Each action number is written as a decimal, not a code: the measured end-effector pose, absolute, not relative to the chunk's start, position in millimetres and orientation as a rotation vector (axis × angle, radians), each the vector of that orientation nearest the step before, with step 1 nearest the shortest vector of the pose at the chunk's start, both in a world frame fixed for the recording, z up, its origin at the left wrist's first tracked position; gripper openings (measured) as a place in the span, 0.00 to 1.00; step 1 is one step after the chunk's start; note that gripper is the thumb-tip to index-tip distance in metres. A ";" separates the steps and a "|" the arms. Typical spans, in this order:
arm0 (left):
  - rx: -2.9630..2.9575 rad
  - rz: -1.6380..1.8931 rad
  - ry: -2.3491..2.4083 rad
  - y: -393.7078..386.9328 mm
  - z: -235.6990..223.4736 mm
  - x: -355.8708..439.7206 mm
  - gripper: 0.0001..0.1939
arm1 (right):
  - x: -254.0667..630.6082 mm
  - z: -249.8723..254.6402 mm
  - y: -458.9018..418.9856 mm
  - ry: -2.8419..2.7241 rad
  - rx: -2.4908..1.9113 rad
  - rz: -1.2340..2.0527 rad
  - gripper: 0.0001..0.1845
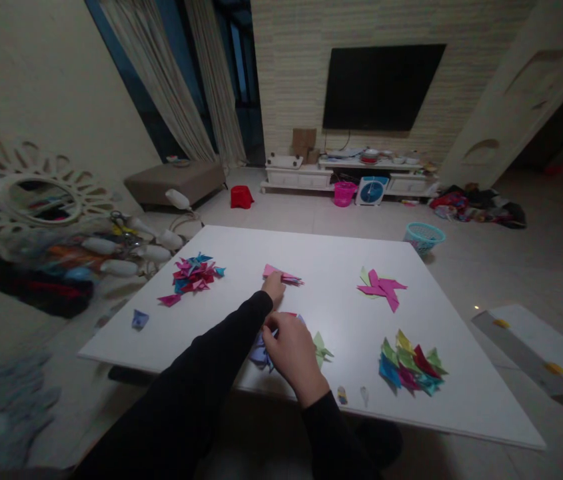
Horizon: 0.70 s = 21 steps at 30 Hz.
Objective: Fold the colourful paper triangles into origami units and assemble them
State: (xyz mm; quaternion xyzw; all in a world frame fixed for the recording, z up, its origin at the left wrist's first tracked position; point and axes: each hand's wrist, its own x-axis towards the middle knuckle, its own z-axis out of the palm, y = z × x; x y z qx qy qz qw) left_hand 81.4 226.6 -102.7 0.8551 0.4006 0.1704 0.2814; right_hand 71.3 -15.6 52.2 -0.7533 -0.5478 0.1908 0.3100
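My left hand (274,288) reaches out over the middle of the table, its fingers closed on a small stack of pink folded paper (290,278). Closer to me, my right hand (295,350) is curled, thumb and fingers together, above purple folded paper pieces (260,355); whatever its fingertips grip is hidden. A light green folded paper piece (321,350) lies just right of that hand. Farther right lie a pink and green paper pinwheel shape (382,288) and a pile of multicoloured folded paper (411,365). A heap of pink and blue folded paper (195,275) sits at the left.
The white table (331,257) carries a lone blue-purple paper piece (140,319) at its left edge. Two small items, one a yellowish figure (342,395), lie by the near edge. A turquoise basket (424,238) and a red stool (242,197) stand on the floor beyond.
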 end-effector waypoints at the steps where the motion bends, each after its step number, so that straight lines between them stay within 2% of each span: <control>1: 2.313 0.468 1.099 226.4 -101.9 79.4 0.23 | 69.8 53.1 -14.2 -1.458 -1.990 0.509 0.07; 7: 2.430 0.486 1.237 235.3 -83.8 36.4 0.17 | 61.7 52.4 -9.6 -1.562 -1.981 0.507 0.08; 16: 2.321 0.527 1.770 299.3 -55.0 -124.7 0.11 | 51.0 49.2 -5.8 -1.645 -2.004 0.474 0.10; 21: 2.161 0.420 2.041 323.4 -54.1 -206.3 0.14 | 44.4 46.3 2.9 -1.678 -1.994 0.511 0.10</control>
